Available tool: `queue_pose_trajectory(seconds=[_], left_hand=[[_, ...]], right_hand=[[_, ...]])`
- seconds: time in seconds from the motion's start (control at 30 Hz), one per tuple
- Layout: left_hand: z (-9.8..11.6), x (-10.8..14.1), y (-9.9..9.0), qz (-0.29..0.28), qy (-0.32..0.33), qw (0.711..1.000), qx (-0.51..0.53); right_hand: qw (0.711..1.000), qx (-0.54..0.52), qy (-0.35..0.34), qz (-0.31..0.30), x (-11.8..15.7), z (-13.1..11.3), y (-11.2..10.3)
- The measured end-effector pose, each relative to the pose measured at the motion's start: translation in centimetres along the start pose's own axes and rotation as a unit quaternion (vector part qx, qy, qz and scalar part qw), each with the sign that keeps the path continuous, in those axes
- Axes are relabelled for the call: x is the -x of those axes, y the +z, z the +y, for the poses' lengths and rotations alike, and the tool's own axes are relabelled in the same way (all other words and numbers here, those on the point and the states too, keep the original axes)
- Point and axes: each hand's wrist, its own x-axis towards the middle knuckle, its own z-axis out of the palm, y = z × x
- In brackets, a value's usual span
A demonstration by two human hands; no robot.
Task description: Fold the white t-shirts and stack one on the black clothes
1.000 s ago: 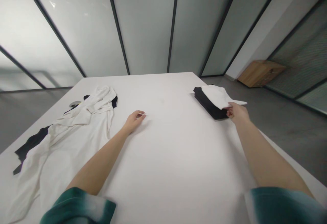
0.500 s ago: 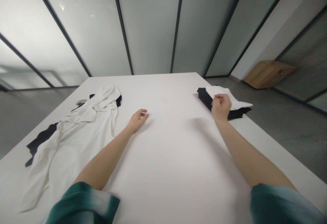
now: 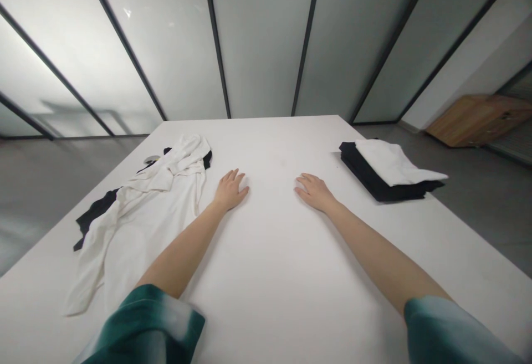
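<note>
Palm down on the white table [image 3: 266, 253], my left hand [image 3: 231, 189] has its fingers apart and holds nothing. To its left lies a loosely spread white garment [image 3: 158, 203] with dark cloth [image 3: 97, 211] showing from under its left edge. My right hand [image 3: 315, 191] also rests on the tabletop, fingers apart and holding nothing. Right of it is a stack of folded cloth, with a white piece [image 3: 393, 162] on top of black ones [image 3: 374, 184]. Neither hand touches any cloth.
A small round grey object [image 3: 152, 159] sits by the far left table edge, beside the garment. Frosted glass panels [image 3: 261, 42] stand behind the table. A wooden cabinet [image 3: 477, 120] is on the floor at the right.
My right hand has moved left from the folded stack onto the table. My left hand has spread its fingers. The view has shifted, so the table and cloths appear further right.
</note>
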Motion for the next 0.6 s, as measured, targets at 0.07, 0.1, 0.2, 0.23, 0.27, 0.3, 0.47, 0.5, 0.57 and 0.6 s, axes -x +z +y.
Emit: queue_pose_trajectory(seconds=[0.07,0.1,0.2,0.23,0.27,0.3,0.47,0.5,0.57,0.6], left_hand=[[0.0,0.0,0.1,-0.037,0.0,0.999,-0.016],[0.0,0.0,0.2,-0.049,0.001,0.999,-0.022],[-0.1,-0.1,0.6,-0.051,0.004,0.998,-0.033],[-0.2,-0.1,0.7,-0.049,0.006,0.998,-0.034],[-0.3,-0.2,0.8,-0.047,0.009,0.998,-0.035],[-0.4,-0.2,0.9,-0.046,0.011,0.998,-0.034],[-0.7,-0.2,1.1,-0.042,0.015,0.999,-0.014],[-0.7,-0.2,1.1,-0.041,0.015,0.999,-0.01],[-0.7,-0.2,1.2,-0.037,0.014,0.999,-0.001],[-0.8,-0.2,1.2,-0.033,0.015,0.999,0.004]], right_hand=[[1.0,0.001,0.0,0.001,0.1,0.1,0.0],[1.0,0.0,0.0,0.001,0.1,0.1,0.0],[1.0,-0.003,-0.003,0.002,0.1,0.0,0.1],[1.0,-0.005,-0.004,0.003,0.1,0.0,0.1],[1.0,-0.006,-0.005,0.004,0.1,0.0,0.1],[1.0,-0.008,-0.006,0.005,0.1,0.1,0.1],[1.0,-0.01,-0.01,0.005,0.1,0.2,0.1],[1.0,-0.009,-0.011,0.005,0.1,0.2,0.2],[1.0,-0.009,-0.013,0.008,0.0,0.3,0.3],[1.0,-0.01,-0.014,0.011,0.0,0.3,0.3]])
